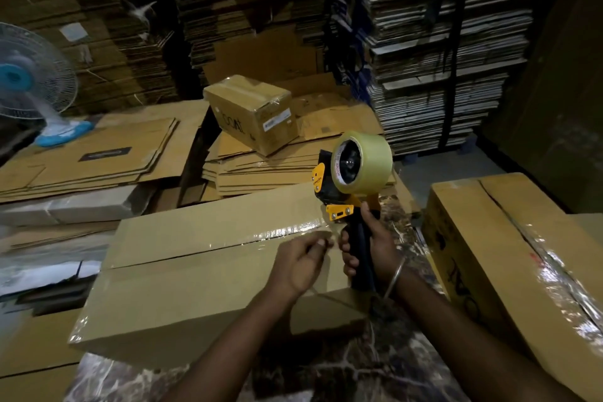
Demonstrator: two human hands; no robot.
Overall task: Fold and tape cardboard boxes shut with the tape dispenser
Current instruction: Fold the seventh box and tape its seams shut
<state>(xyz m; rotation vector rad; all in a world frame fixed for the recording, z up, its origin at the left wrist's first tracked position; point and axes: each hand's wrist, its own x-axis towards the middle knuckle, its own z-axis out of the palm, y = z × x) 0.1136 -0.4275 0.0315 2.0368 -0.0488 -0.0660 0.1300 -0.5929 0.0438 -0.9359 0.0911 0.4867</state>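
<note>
A long brown cardboard box (195,277) lies in front of me with its top flaps folded down. Clear tape (280,233) covers the right part of its centre seam; the left part of the seam is bare. My right hand (372,248) grips the black handle of a yellow and black tape dispenser (346,186), held upright at the box's right end with its clear tape roll on top. My left hand (303,263) rests on the box top beside the dispenser, fingers pinched at the tape end near the blade.
A taped box (509,258) stands at the right on the dark marbled surface (326,365). Another sealed box (251,111) sits on stacks of flat cartons (98,153) behind. A blue and white fan (29,85) stands far left. Tall piles of flattened cardboard (440,42) fill the back.
</note>
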